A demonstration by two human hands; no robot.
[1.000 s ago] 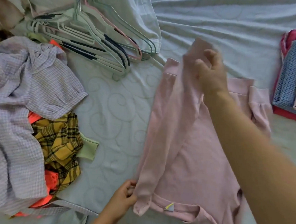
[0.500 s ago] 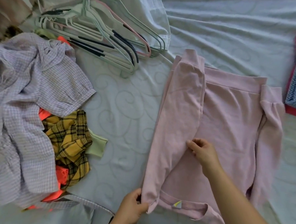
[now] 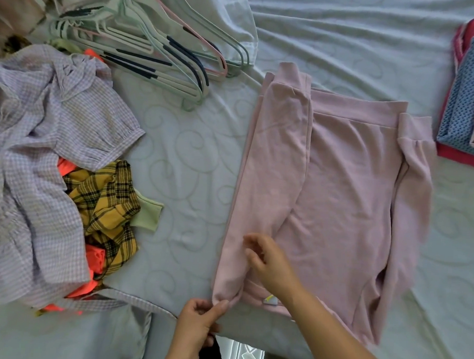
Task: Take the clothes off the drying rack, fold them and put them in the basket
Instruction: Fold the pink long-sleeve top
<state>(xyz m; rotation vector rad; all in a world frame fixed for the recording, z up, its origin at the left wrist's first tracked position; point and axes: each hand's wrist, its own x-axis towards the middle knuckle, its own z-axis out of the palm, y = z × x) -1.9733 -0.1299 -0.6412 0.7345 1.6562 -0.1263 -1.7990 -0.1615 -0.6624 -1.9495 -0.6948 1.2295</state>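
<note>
A pink long-sleeved top lies flat on the pale bed sheet, neckline toward me, its left sleeve folded lengthwise over the body. My left hand pinches the near corner of that folded sleeve at the shoulder. My right hand rests on the sleeve's lower part with fingers loosely curled, holding nothing that I can see. The right sleeve lies along the garment's right edge. No basket or drying rack is in view.
A heap of unfolded clothes sits at the left: a lilac checked shirt, a yellow plaid piece, orange fabric. Several plastic hangers lie at the top left. A stack of folded clothes is at the far right.
My right hand laid the sleeve down over the top, then slid down it toward the shoulder. My left hand has kept its pinch on the near corner.
</note>
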